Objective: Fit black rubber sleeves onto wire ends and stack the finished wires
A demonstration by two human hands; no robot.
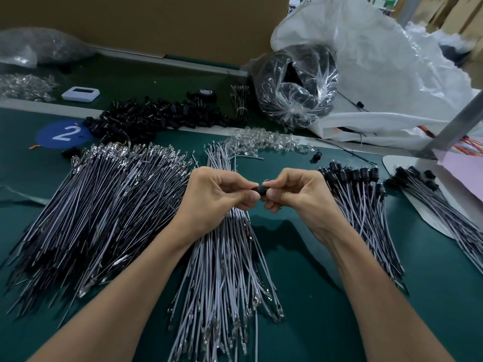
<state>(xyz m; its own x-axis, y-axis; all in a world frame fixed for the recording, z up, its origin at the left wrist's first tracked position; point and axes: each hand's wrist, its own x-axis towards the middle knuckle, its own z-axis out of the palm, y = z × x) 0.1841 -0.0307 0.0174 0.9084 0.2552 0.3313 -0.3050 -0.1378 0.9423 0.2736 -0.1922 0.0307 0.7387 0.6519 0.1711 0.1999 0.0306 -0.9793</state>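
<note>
Black sleeve (257, 190) above grey wire pile (222, 257), possibly on wire.

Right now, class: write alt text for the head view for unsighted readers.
Left hand and right hand pinch a small black rubber sleeve over a green table. Thin grey wires fan out beneath; sleeved wires lie stacked at right.

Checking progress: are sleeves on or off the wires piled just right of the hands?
On: black rubber sleeves cap the far ends of that wire pile.
</note>
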